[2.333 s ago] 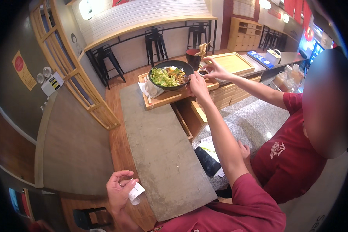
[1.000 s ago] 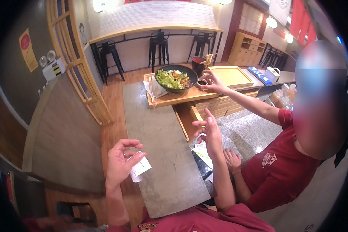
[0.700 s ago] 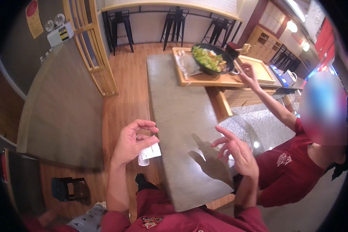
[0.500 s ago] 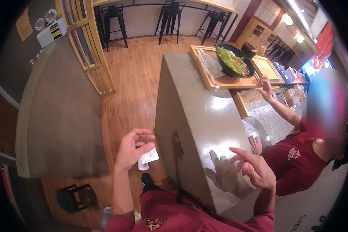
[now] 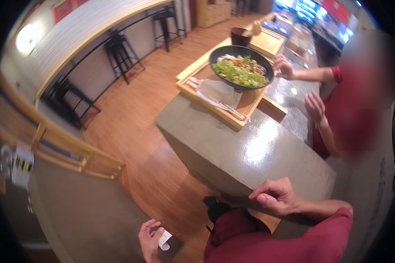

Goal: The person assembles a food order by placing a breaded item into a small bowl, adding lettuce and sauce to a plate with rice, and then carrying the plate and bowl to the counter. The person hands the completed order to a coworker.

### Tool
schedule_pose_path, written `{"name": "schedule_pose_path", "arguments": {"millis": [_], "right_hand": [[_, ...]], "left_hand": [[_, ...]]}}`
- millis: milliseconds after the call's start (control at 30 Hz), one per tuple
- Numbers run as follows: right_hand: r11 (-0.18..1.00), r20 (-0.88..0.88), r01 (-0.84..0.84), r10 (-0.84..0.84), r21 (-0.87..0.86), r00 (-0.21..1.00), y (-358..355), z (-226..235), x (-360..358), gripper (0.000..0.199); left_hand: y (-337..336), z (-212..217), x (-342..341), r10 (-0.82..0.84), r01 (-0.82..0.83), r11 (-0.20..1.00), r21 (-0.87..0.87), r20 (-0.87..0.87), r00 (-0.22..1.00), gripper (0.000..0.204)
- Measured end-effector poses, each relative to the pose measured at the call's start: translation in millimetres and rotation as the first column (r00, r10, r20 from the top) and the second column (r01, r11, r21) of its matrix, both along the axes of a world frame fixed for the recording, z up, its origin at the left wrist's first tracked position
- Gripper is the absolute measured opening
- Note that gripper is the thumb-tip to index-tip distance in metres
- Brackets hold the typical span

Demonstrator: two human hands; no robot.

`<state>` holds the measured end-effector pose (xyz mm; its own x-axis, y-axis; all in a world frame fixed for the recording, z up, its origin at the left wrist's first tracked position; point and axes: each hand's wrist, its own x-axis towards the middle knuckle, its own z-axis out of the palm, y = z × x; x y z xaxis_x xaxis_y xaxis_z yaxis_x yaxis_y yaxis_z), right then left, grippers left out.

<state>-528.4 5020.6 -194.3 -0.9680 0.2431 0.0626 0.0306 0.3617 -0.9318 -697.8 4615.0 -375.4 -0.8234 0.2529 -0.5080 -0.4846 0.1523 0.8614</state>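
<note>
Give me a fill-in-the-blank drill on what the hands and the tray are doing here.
1. The left hand holds a small white ____ slip.
2. The right hand rests curled on the near edge of the grey ____.
3. The black bowl of green salad sits on a ____ tray.
4. The co-worker's sleeve is ____ in colour.

Missing words: paper; counter; wooden; red

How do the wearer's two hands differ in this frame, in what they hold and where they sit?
The left hand pinches a small white paper slip, while the right hand holds nothing. The left hand hangs low over the wooden floor, away from the grey counter; the right hand rests on the counter's near edge. The left hand's fingers curl around the slip; the right hand's fingers bend down onto the counter. Both are bare.
</note>
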Motion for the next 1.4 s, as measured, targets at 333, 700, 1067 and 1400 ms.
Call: {"name": "schedule_pose_path", "arguments": {"millis": [333, 700, 1067, 1400], "right_hand": [[0.947, -0.125, 0.317, -0.309, 0.054, 0.943, -33, -16, -127, 0.012], [-0.072, -0.414, 0.944, -0.908, 0.321, 0.071, -92, -37, -218, 0.011], [-0.793, -0.306, 0.557, -0.610, 0.249, -0.731, -94, -54, -355, 0.017], [-0.942, -0.023, 0.309, -0.309, -0.130, -0.951, -75, -34, -431, 0.023]], "left_hand": [[118, -37, -315, -0.657, 0.652, 0.750, -0.112, -0.010, 0.754, 0.062], [301, -163, -527, -0.948, 0.779, -0.308, -0.546, 0.245, -0.203, 0.074], [529, -330, -656, -0.312, 0.211, -0.948, -0.238, 0.564, -0.765, 0.086], [649, -355, -702, -0.039, 0.001, -0.999, -0.054, 0.704, -0.709, 0.096]]}}
